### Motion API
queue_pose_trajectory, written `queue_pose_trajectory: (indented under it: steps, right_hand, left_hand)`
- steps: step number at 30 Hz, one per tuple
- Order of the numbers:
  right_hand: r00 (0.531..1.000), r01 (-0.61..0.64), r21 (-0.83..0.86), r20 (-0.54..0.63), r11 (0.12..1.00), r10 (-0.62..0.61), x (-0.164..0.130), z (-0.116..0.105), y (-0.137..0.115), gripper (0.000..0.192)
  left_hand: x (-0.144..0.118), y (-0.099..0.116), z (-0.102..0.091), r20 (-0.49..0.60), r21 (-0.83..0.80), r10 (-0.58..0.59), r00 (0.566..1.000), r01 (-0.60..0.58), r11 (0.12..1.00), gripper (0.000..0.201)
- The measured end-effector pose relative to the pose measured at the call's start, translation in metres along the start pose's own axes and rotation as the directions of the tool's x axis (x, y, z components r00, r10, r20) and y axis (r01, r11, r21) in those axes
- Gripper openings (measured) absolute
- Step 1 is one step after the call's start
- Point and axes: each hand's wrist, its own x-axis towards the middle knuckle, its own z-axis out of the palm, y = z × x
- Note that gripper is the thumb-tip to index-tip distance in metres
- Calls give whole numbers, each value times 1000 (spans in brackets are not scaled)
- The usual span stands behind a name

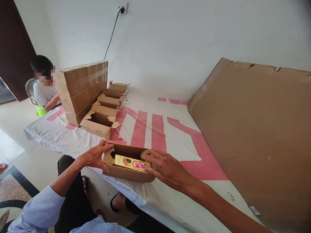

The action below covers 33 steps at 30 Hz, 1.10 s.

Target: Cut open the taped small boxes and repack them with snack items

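An open brown cardboard box [131, 175] sits at the table's near edge, its long side towards me. Inside it lies a yellow printed carton [127, 162] with a red and white logo and a picture of round food. My left hand [98, 155] grips the box's left end, thumb on the near wall and fingers over the far corner. At the other end, my right hand [163, 164] is closed over the right edge, its fingers at the end flap and its thumb by the carton's right end. The right fingertips are partly hidden.
Several open cardboard boxes [98, 129] stand in a row beyond my left hand. Beside them is a stack of taped boxes [75, 81]. A large cardboard sheet [255, 129] leans on the right. A person [45, 87] sits past the stack. A pink-and-white cloth [159, 129] covers the table.
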Motion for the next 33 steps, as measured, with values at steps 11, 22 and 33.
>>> queue_pose_trajectory:
  steps: [11,22,33]
  right_hand:
    - [951,127,-194,304,973,-64,41,-14,-4,26]
    - [992,125,-116,-20,985,-128,19,8,13,26]
    - [971,104,89,208,991,-121,24,-21,-8,44]
  left_hand:
    - [0,2,3,6,77,-34,999,34,996,118]
    - [8,-54,-15,-120,-449,-339,933,253,857,69]
    - [125,-134,7,-415,-616,-660,626,340,711,39]
